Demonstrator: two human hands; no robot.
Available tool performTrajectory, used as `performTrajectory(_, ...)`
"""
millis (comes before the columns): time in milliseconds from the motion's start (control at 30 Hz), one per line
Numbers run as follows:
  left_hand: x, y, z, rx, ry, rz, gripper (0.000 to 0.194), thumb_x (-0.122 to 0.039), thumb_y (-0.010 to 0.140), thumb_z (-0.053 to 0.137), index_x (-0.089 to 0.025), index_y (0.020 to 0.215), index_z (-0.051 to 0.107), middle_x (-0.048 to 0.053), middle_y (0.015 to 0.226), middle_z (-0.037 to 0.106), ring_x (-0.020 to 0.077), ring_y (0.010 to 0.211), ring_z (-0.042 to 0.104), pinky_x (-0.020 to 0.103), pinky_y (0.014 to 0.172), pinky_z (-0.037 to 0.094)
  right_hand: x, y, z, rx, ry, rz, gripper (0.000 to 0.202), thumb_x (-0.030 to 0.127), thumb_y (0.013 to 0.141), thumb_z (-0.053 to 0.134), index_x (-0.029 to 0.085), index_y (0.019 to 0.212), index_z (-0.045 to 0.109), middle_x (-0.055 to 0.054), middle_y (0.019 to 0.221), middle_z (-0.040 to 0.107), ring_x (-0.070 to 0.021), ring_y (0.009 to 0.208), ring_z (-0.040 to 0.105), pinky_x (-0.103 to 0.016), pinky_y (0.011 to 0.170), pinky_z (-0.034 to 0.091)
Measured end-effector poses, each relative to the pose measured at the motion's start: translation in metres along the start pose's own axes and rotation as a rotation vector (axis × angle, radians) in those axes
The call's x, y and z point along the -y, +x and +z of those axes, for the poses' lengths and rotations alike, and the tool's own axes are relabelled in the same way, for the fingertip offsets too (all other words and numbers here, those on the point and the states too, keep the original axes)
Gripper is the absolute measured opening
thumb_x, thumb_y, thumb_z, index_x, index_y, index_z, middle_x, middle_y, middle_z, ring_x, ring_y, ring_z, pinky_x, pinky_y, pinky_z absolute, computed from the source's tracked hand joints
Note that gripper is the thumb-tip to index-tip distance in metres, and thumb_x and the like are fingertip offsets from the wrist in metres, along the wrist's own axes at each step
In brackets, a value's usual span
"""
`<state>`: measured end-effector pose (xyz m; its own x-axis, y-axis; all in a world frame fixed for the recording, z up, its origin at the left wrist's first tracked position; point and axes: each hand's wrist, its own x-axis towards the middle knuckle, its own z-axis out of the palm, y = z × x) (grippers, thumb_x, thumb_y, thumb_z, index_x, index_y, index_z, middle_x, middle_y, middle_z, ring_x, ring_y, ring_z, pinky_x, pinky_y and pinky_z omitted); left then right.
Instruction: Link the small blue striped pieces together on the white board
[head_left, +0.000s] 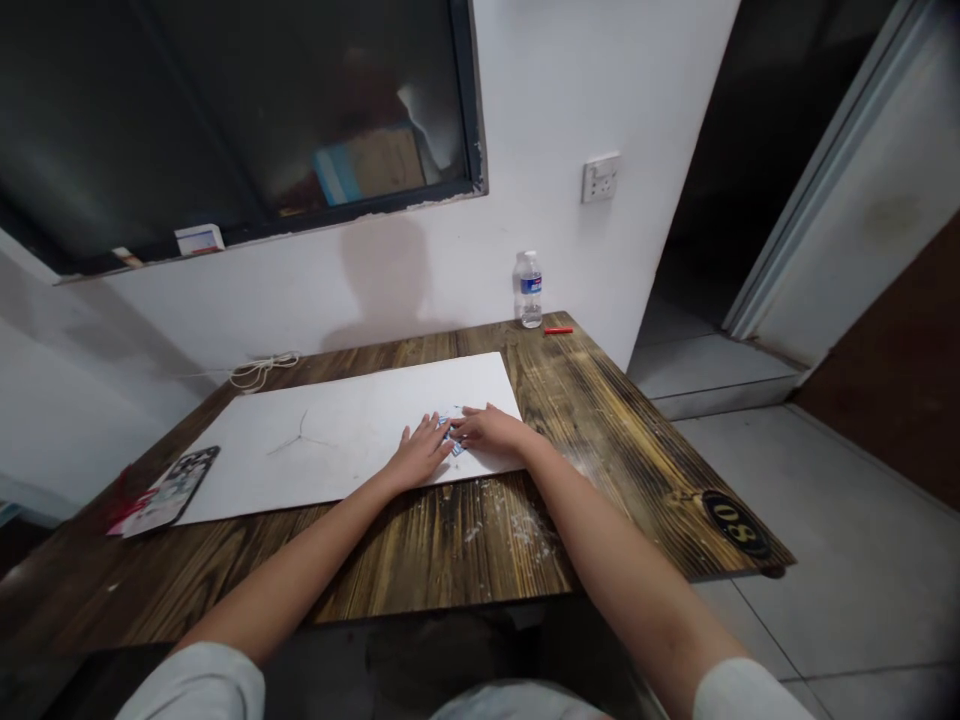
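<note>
A large white board [360, 410] lies on the dark wooden table. Near its right end is a small blue-and-white patterned piece [456, 446], partly covered by my fingers. My left hand [420, 452] rests flat on the board at the left side of this piece, fingers apart. From the right, my right hand [487, 428] reaches over the same piece with bent fingers; its fingertips touch the piece or lie right beside it, and I cannot make out whether they pinch it. Thin dark lines meeting at one point [300, 436] show on the board's left half.
A water bottle [531, 290] and a red pen [559, 330] are at the table's back right. A white cable [262, 370] lies at the back left. A phone-like patterned item [176, 490] overlaps the board's left end. White scraps [529, 530] dot the front, and a round "80" plate [736, 523] sits right.
</note>
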<state>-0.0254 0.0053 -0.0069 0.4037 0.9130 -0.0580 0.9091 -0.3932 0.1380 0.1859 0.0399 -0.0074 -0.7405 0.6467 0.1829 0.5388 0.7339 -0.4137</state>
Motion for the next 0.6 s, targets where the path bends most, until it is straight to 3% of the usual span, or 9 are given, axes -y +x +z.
performTrajectory(133, -0.012, 0.014, 0.006, -0.053, 0.004, 0.004, 0.059, -0.052, 0.092, 0.023, -0.022, 0.143, 0.025, 0.015, 0.15, 0.017, 0.0294, 0.139, 0.011, 0.058, 0.105, 0.014, -0.004, 0.004, 0.003, -0.135, -0.015, -0.049, 0.033, 0.035, 0.079, 0.063, 0.025, 0.11, 0.063, -0.007, 0.119, 0.062, -0.0239, 0.118, 0.049, -0.041, 0.1, 0.034)
performTrajectory(233, -0.013, 0.013, 0.007, -0.133, 0.02, 0.011, 0.06, -0.052, 0.091, 0.028, -0.019, 0.141, 0.029, 0.015, 0.15, 0.018, 0.0304, 0.138, 0.012, 0.057, 0.105, 0.016, -0.007, 0.007, 0.006, -0.305, -0.005, 0.006, 0.047, 0.035, 0.072, 0.069, 0.02, 0.115, 0.059, -0.01, 0.122, 0.058, -0.0231, 0.115, 0.05, -0.035, 0.098, 0.037)
performTrajectory(300, -0.012, 0.01, 0.006, -0.191, 0.018, 0.069, 0.057, -0.049, 0.092, 0.028, -0.02, 0.14, 0.032, 0.012, 0.15, 0.019, 0.0286, 0.138, 0.014, 0.054, 0.105, 0.02, -0.008, 0.01, 0.009, -0.326, 0.029, 0.041, 0.048, 0.034, 0.077, 0.064, 0.018, 0.122, 0.054, -0.011, 0.126, 0.055, -0.0228, 0.118, 0.047, -0.037, 0.099, 0.036)
performTrajectory(433, -0.011, 0.0, 0.004, -0.236, 0.082, 0.197, 0.047, -0.047, 0.091, 0.032, -0.025, 0.128, 0.051, 0.007, 0.141, 0.042, 0.026, 0.132, 0.032, 0.05, 0.105, 0.025, -0.006, 0.011, 0.014, -0.26, 0.021, 0.1, 0.037, 0.02, 0.09, 0.043, 0.026, 0.125, 0.05, -0.003, 0.137, 0.047, -0.0241, 0.13, 0.036, -0.052, 0.104, 0.026)
performTrajectory(600, -0.016, -0.008, 0.004, -0.33, 0.127, 0.208, 0.044, -0.044, 0.09, 0.037, -0.025, 0.127, 0.052, 0.007, 0.134, 0.05, 0.024, 0.124, 0.043, 0.042, 0.1, 0.035, -0.001, 0.01, 0.017, -0.209, -0.053, 0.104, 0.033, 0.028, 0.091, 0.042, 0.028, 0.123, 0.052, -0.002, 0.135, 0.049, -0.0241, 0.128, 0.038, -0.053, 0.102, 0.027)
